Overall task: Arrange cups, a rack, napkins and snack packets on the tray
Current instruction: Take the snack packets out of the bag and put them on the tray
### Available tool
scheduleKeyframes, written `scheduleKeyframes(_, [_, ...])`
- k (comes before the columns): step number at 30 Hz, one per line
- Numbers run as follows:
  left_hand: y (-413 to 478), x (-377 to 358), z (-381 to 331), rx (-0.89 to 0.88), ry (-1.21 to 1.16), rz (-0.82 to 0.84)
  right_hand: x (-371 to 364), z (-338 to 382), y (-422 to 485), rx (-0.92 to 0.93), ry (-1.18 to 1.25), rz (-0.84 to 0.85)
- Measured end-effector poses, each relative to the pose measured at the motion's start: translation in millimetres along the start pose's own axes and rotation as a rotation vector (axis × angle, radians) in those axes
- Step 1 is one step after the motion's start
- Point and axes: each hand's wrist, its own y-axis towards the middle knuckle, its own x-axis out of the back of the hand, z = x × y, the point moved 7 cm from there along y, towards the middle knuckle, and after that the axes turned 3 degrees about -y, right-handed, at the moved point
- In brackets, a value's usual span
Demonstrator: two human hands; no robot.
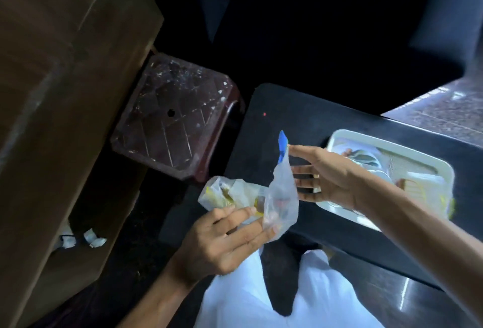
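Note:
My left hand (222,238) holds clear snack packets (230,194) with yellow and brown contents, low in the middle of the view. A second clear packet with a blue top (281,189) stands up between both hands; my right hand (326,178) pinches its top edge with the thumb while the other fingers are spread. Behind the right hand a white tray (441,163) lies on the dark table (300,123), holding pale items and another packet (415,186), blurred.
A dark red plastic stool (172,115) stands left of the table. A brown wooden cabinet (57,92) fills the left side, with white scraps (91,238) on the floor. My white clothing (300,296) is at the bottom. A granite surface (444,108) lies behind the tray.

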Motion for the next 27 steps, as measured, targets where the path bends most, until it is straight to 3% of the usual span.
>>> scheduleKeyframes(1, [7.9, -5.8, -12.3, -0.049, -0.219, -0.021, 13.4, -9.5, -6.5, -0.002, -0.039, 0.002])
scheduleKeyframes(2, [20.2, -1.3, -14.1, -0.012, -0.22, -0.071, 27.1, -18.3, -13.4, -0.007, -0.064, 0.013])
scheduleKeyframes(7, [67.1, 9.0, -85.1, -0.176, -0.083, -0.319, 104.1, -48.8, -52.0, 0.01, -0.027, 0.094])
scheduleKeyframes(14, [114.5, 23.5, -155.1, -0.086, -0.041, -0.402, 198.4, -71.3, -121.2, 0.297, 0.341, -0.026])
scheduleKeyframes(20, [132.2, 16.1, -200.3, -0.013, -0.171, -0.361, 231.6, -84.8, -174.7, 0.476, 0.776, 0.107])
scheduleKeyframes(23, [138.5, 28.8, -210.9, 0.175, -0.462, -0.477, 238.0, -96.4, -198.5, 0.536, 0.795, 0.093])
scheduleKeyframes(25, [151.0, 38.6, -207.4, 0.464, -0.672, -0.597, 234.3, -108.6, -210.9, 0.553, 0.704, 0.078])
scheduleKeyframes(27, [174.3, 37.0, -206.9, 0.737, -0.964, -0.614, 233.4, -121.4, -220.1, 0.563, 0.61, 0.03])
